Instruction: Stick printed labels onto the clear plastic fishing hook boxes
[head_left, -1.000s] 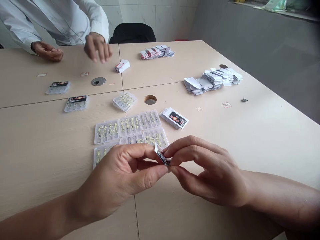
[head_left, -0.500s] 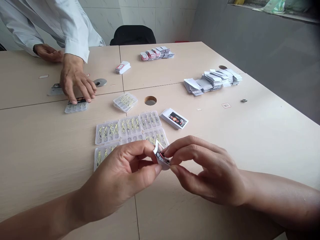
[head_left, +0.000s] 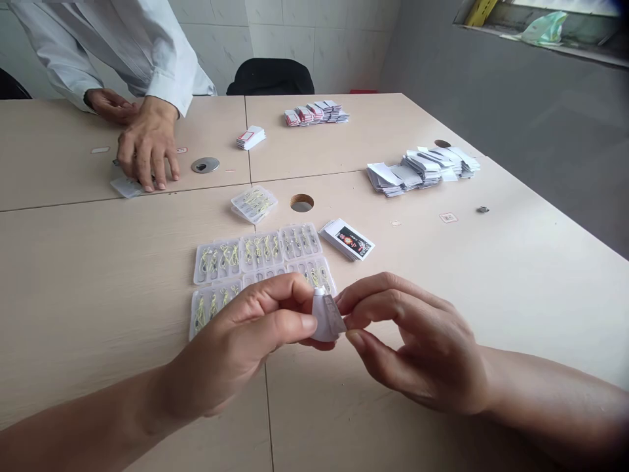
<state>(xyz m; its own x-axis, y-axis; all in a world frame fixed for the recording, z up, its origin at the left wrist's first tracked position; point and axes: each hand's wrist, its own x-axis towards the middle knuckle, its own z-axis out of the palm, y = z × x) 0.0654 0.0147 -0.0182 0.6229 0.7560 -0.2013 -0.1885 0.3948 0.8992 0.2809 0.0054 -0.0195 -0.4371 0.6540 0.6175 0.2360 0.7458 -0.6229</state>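
Between thumb and fingers, my left hand (head_left: 268,328) grips a small sticker label (head_left: 322,321), its plain white side facing me and its top edge curled. My right hand (head_left: 417,341) pinches the label's right edge, where a greyish strip bends away from the white part. Whether that strip is the backing or the printed face, I cannot tell. Just beyond my hands lie clear plastic cases (head_left: 260,250) in rows, holding fish hooks tied with yellow-green line. Behind my right hand rests a stack of black-printed labels (head_left: 348,240).
Two more hook cases (head_left: 254,203) lie beside a round table hole (head_left: 301,203). White card stacks (head_left: 422,172) spread at right; red-edged cards (head_left: 314,114) lie at the back. Across the table, a co-worker's hand (head_left: 147,144) covers a case near a metal disc (head_left: 205,165).
The label in my hands has turned from its black printed side to its white side, and its right part now bends away. The co-worker's hand and the case under it have moved back.
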